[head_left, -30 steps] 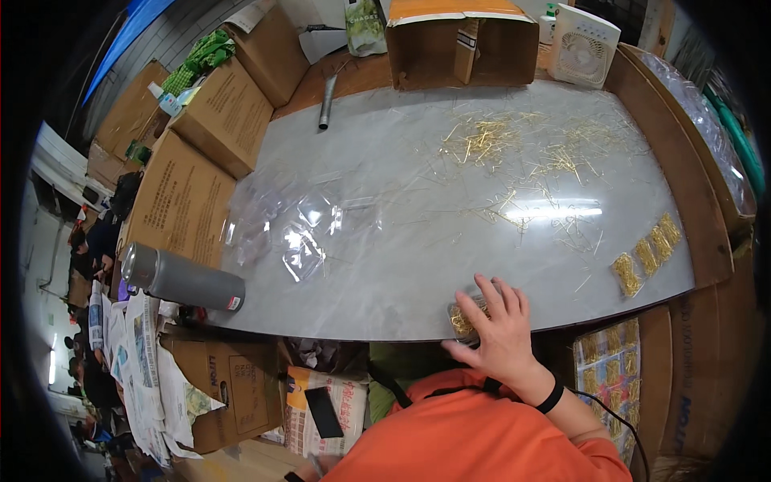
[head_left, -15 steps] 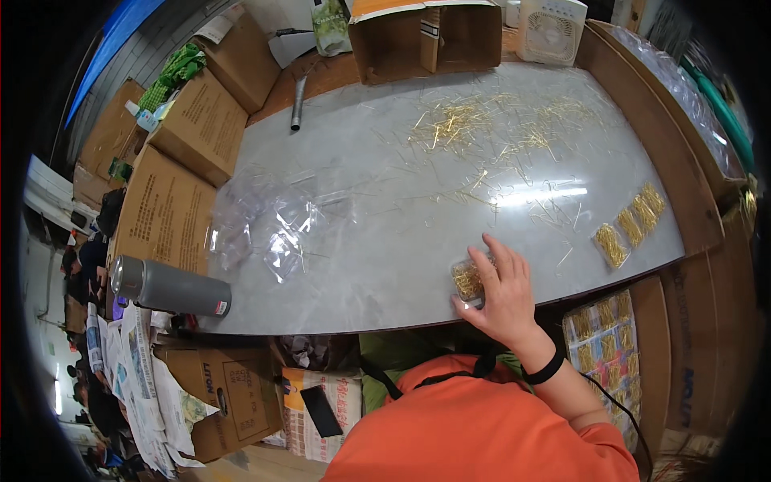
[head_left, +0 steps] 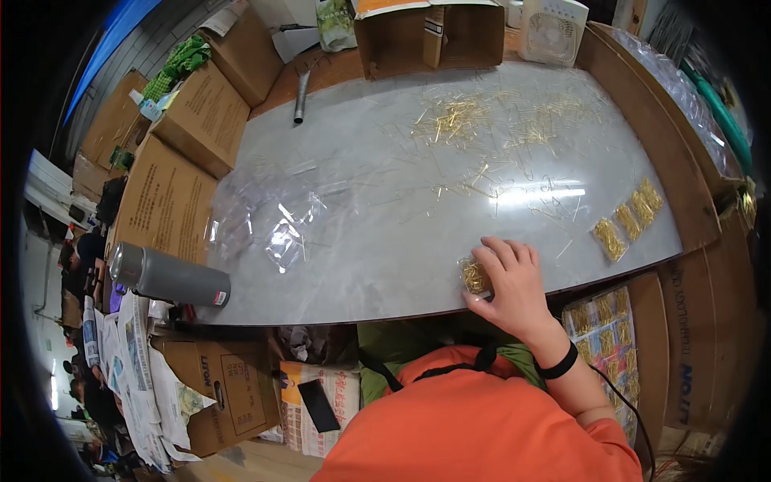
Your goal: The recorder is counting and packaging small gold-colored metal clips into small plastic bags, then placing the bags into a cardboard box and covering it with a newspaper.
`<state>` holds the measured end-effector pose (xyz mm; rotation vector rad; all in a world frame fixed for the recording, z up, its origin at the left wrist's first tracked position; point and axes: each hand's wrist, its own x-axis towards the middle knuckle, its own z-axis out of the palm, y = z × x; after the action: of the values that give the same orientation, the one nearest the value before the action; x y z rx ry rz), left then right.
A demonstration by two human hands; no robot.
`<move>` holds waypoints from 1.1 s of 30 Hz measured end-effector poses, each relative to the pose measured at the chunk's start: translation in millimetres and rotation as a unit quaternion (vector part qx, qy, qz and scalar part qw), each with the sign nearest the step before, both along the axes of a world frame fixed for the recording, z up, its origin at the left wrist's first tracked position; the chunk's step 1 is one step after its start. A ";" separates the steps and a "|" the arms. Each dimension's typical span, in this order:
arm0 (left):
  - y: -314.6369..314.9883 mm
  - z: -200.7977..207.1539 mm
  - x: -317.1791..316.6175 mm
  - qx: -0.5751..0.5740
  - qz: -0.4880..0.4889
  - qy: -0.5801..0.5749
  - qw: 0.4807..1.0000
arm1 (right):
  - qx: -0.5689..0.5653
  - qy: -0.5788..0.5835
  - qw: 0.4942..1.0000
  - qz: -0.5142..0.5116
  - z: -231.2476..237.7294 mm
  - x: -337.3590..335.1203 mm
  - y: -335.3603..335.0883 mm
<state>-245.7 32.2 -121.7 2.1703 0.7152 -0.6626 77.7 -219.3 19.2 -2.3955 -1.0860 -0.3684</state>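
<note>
My right hand is curled around a small clear plastic case filled with gold wire pins, near the table's front edge. Its thumb lies on the near side of the case and its fingers on the far side. My left hand is out of sight. Several similar packs of gold pins stand in a slanting row at the right. Loose gold pins lie heaped and scattered over the far right part of the table. Empty clear plastic cases make a pile on the left.
The grey tabletop is bordered by cardboard boxes on the left and a cardboard wall on the right. A grey bottle lies at the left front. Farther back are a metal tube, an open box and a fan.
My right hand and the case have shifted slightly to the right along the front edge. The view has tilted a little.
</note>
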 end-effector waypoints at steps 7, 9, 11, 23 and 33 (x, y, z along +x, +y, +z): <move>0.5 0.5 -8.1 0.001 -0.002 0.002 1.000 | -0.013 -0.001 1.000 0.008 -4.3 -1.4 5.0; 0.3 -1.3 -9.1 -0.001 -0.002 0.001 1.000 | -0.015 -0.012 1.000 -0.001 -7.1 -3.1 5.1; 0.1 -0.6 -11.7 -0.001 -0.002 0.002 1.000 | -0.023 -0.024 0.999 -0.016 -11.7 -3.6 4.2; -7.1 -0.8 -16.9 0.002 -0.017 0.018 1.000 | 0.065 0.113 0.991 -0.006 -12.8 -9.9 -4.8; 2.5 6.0 -23.6 -0.016 -0.133 0.113 0.984 | 0.111 0.167 0.979 0.036 -12.3 4.0 -20.0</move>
<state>-269.3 34.7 -115.8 2.2022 0.5269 -1.0664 81.7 -239.3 6.9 -2.1182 -0.9230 -0.0527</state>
